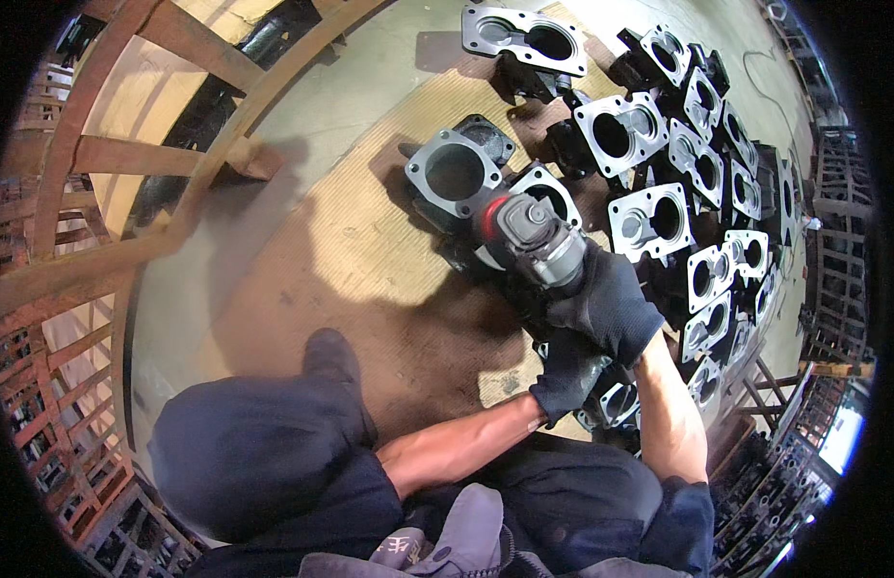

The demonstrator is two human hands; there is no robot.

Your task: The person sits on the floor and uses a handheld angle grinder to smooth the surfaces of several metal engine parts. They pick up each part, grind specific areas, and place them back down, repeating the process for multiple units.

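A grey and red power wrench (529, 236) points down at a black cast metal housing (548, 197) with a machined silver flange. My right hand (606, 303), in a black glove, grips the tool's body from above. My left hand (567, 371), also gloved in black, wraps the tool's handle just below the right hand. A second housing with a round bore (455, 173) lies right beside the tool's head, to its left.
Several more black housings (693, 159) with silver flanges lie in rows to the right and at the top. They rest on a brown board (351, 250) on the concrete floor. A rusty metal cage frame (91, 154) curves along the left. My knee (245, 453) is bent at lower left.
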